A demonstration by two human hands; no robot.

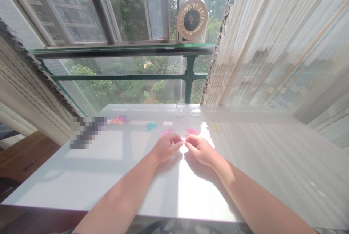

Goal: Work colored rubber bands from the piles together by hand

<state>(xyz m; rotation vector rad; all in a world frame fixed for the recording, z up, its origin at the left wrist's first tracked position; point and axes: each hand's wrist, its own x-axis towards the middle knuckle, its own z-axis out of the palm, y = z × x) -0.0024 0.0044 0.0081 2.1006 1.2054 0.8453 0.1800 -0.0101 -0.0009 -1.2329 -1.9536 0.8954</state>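
Over the middle of the white table [109, 179], my left hand [167, 147] and my right hand [199, 149] nearly meet at the fingertips. Thumb and forefinger are pinched together on each hand. Whatever sits between them is too small and too washed out by sunlight to make out. Just beyond my left hand lies a small pile of pink-purple pieces [167, 131]. A brighter pink pile [191, 131] is right behind my right hand. Farther left are a teal pile [150, 126] and a mixed pink and orange pile [119, 119]; a faint yellow one [216, 127] lies to the right.
A clear round container [181, 109] and a shallow clear dish or lid [195, 112] stand at the table's far edge. A blurred-out dark object [88, 132] lies at the left edge. Behind are a green railing [122, 77], a white round fan [192, 17] and sheer curtains [261, 44].
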